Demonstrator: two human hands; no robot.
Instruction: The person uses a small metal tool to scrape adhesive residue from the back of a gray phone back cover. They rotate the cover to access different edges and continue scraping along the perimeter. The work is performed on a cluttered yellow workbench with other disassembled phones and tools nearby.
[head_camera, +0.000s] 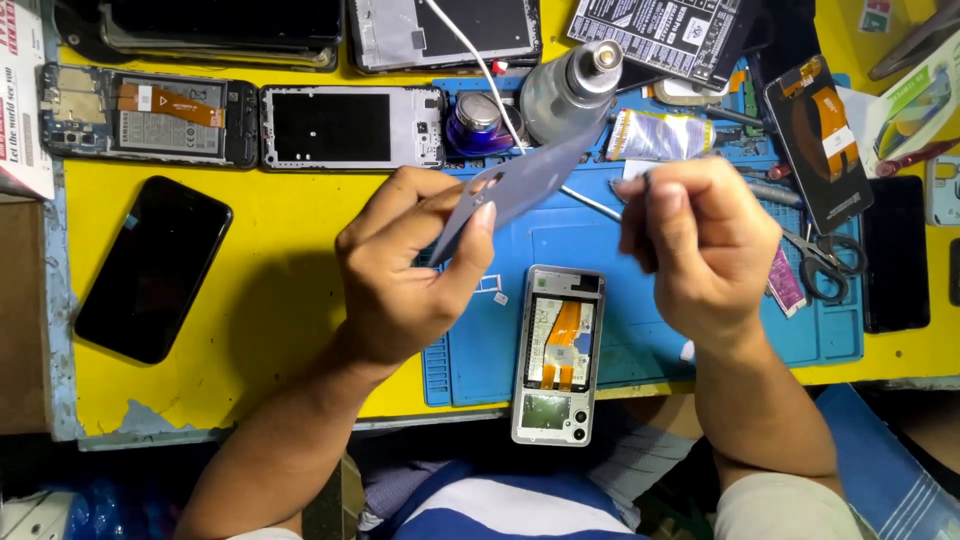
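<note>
My left hand (405, 265) holds a thin grey phone back cover (520, 180) by its edge, tilted up above the blue work mat (640, 260). My right hand (700, 240) is closed around a thin metal tool (590, 203) whose tip points left toward the cover. Below and between both hands lies an opened silver phone (558, 352) with orange flex cables showing, its lower end hanging over the table's front edge.
A black phone (152, 266) lies on the yellow table (270, 300) at left. Opened phone frames (352, 127) line the back. A clear bottle (570, 90), a small purple jar (478, 122), scissors (825, 262) and more phone parts (822, 140) crowd the right.
</note>
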